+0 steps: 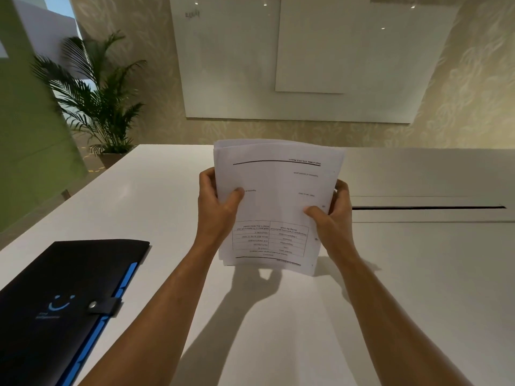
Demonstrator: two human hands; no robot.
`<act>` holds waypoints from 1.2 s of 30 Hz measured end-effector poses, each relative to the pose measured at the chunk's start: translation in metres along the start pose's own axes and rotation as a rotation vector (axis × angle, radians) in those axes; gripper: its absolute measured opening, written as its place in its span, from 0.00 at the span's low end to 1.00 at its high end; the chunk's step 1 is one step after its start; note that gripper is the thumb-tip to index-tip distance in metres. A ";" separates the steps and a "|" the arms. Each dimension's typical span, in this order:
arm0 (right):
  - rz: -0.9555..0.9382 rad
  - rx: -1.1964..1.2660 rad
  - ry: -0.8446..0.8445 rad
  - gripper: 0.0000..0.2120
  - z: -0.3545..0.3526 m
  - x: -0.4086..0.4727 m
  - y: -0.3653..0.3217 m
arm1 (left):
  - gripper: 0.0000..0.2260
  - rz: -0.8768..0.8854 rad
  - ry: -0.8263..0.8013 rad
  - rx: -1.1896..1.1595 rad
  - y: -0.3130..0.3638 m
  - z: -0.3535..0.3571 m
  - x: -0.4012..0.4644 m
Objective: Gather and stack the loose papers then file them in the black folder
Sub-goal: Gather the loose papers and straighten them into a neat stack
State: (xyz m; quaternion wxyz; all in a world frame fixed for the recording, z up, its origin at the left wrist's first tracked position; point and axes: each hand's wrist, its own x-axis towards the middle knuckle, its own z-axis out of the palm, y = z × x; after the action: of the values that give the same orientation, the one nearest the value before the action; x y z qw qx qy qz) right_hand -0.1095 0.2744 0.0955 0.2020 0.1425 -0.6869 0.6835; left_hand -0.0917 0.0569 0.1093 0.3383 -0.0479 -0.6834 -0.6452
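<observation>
Head view: left hand [218, 203] and right hand [331, 215] each grip the papers [276, 201] upright on the tabletop [418, 274]; uneven sheets could slip and fan out.

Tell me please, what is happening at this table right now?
A person holds a stack of papers upright on the white table, left hand and right hand gripping its sides. The sheets look gathered but not fully squared. The black folder lies snapped shut at the left, with nothing filed yet.
</observation>
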 end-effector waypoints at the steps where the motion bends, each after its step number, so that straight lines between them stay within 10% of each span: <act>1: -0.024 -0.017 0.005 0.30 0.002 0.000 -0.003 | 0.21 0.011 0.011 0.001 0.002 0.001 0.000; 8: -0.260 -0.184 0.058 0.49 0.005 0.015 -0.034 | 0.39 0.337 0.039 0.173 0.032 0.001 0.014; 15: -0.308 -0.405 0.091 0.28 0.007 0.028 -0.053 | 0.19 0.471 0.027 0.503 0.040 -0.002 0.027; 21: -0.306 -0.344 0.084 0.31 0.010 0.028 -0.053 | 0.21 0.479 0.069 0.436 0.038 -0.004 0.027; 26: -0.079 -0.075 0.041 0.38 0.003 0.026 -0.036 | 0.32 0.179 -0.076 0.092 0.025 -0.008 0.020; 36: 0.124 0.014 0.075 0.22 0.011 0.017 -0.003 | 0.15 -0.110 0.011 -0.007 -0.009 0.004 0.004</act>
State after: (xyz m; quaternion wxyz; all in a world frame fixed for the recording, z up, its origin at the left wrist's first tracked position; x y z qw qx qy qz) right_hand -0.1241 0.2643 0.1059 0.1837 0.0755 -0.6815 0.7044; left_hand -0.1007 0.0581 0.1040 0.3058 -0.0079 -0.6807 -0.6656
